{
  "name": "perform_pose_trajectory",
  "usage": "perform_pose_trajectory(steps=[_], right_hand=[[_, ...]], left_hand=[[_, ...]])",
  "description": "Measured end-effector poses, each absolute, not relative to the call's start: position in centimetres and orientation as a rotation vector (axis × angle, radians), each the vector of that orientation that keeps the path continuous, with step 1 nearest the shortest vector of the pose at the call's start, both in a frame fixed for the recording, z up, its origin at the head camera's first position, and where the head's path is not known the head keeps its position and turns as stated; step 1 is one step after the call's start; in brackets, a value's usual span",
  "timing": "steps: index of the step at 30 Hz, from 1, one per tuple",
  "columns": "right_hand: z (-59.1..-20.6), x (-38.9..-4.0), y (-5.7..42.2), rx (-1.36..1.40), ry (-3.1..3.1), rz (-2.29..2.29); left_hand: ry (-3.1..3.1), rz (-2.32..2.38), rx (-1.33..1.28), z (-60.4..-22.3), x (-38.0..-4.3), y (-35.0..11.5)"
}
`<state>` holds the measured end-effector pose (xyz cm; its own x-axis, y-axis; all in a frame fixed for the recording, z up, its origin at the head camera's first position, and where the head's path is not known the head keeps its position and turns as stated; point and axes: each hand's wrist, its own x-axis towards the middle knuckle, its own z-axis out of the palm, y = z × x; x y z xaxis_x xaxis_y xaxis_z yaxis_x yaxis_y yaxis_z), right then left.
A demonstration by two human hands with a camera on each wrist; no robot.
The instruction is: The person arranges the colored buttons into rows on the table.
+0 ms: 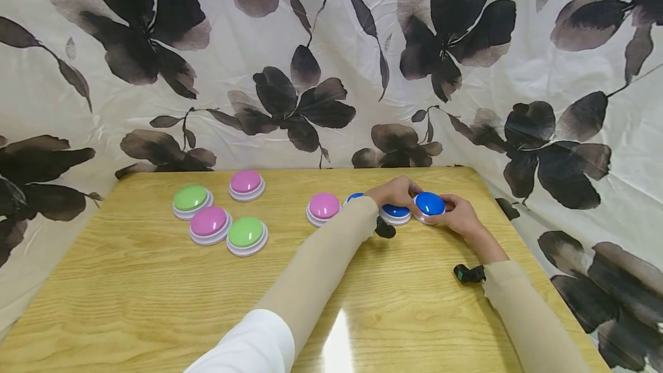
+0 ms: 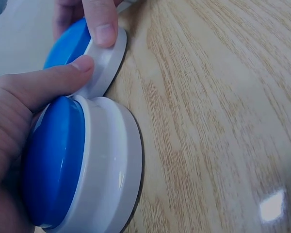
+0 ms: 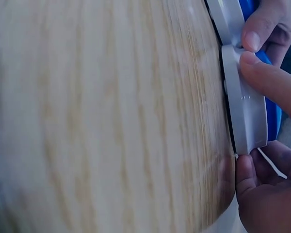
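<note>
At the table's right end, a blue push button [image 1: 430, 204] with a white base sits between my two hands. My right hand [image 1: 458, 214] grips it from the right, with the thumb on the near rim and fingers round the far side. My left hand [image 1: 396, 194] holds the left edge of that same button, its thumb [image 2: 70, 73] on the side. Under the left palm stands a second blue button [image 2: 53, 160], right beside the first one. A third blue button [image 1: 354, 195] is mostly hidden behind the left wrist.
Left of the blue ones is a pink button [image 1: 324, 206], partly behind the left sleeve. Farther left on the wooden table [image 1: 155, 304] stand two green buttons, one [image 1: 247, 233] nearer, and two pink ones, one [image 1: 246, 182] at the back edge. Flowered cloth [image 1: 279, 102] hangs behind.
</note>
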<state>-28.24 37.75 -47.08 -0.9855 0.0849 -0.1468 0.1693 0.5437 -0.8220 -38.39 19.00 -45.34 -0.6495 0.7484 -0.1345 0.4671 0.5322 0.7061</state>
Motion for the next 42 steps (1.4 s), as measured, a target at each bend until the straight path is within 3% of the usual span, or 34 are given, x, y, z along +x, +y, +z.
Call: perform_pose_trajectory(steps=[12,19,30,42], right_hand=[[-47.0,-28.0,37.7,0.197,2.69,-1.43],[-43.2,-27.7,37.0,0.117,2.932,-1.143],[-39.6,-26.1,33.3,-0.147,2.841,-1.354],[-39.5,-25.4,26.5,-0.439,2.714,-1.335]], left_hand=[[2.384,0.829,1.006,-45.1,-38.5,19.1],[2.472,0.746,1.067,-40.9,-39.2,17.2],[2.464,0.638,1.145,-35.1,-37.6,10.4],[2.467,0.632,1.183,-33.7,-34.8,1.4]])
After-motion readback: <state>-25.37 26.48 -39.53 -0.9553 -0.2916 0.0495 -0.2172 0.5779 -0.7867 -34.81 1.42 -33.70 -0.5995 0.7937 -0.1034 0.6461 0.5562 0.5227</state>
